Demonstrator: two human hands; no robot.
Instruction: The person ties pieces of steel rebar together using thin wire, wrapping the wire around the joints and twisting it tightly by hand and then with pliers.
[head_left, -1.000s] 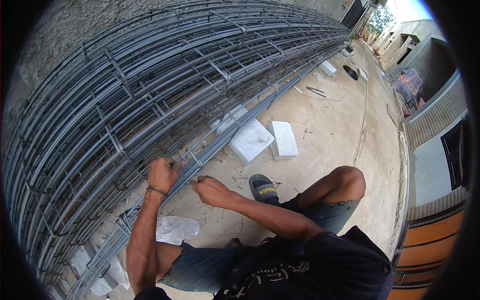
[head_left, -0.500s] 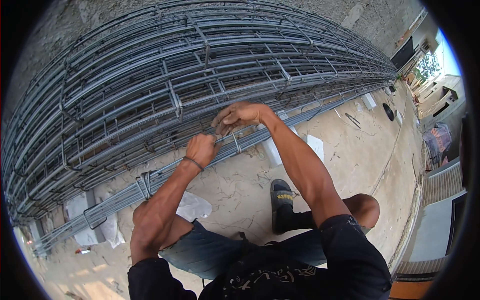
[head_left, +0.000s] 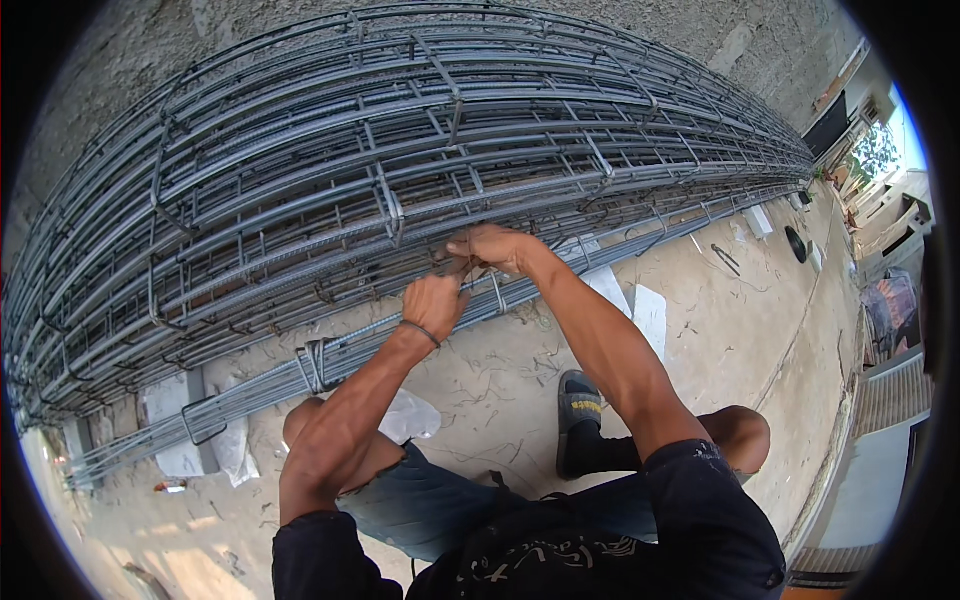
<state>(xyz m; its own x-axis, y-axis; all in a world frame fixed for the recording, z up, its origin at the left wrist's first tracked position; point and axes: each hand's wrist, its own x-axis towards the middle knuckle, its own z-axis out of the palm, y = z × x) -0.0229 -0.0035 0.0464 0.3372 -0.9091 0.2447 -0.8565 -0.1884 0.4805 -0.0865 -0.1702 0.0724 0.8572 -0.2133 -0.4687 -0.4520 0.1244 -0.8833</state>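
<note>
My left hand [head_left: 434, 304] is closed in a fist above the near edge of a long bundle of thin steel bars [head_left: 385, 328]. Just beyond it, my right hand [head_left: 497, 248] bends down with its fingers pinched together, nearly touching the left. What lies between the fingertips is too small and hidden to tell. Square wire stirrups ring the bundle; one stirrup [head_left: 499, 293] stands right beside my hands, and a cluster of stirrups [head_left: 316, 365] sits further left. Behind my hands rises a stack of rebar cages [head_left: 400, 130].
Pincers [head_left: 726, 260] lie on the concrete floor at the right, near a black ring [head_left: 796, 245] and a white block [head_left: 758, 222]. White sheets [head_left: 649, 320] and a plastic bag [head_left: 408, 416] rest closer. A rough wall [head_left: 120, 90] stands behind the cages.
The view has shifted, so the scene sits slightly right and lower. My hands have come closer together at the bundle; the right fingers have curled down toward the left hand.
</note>
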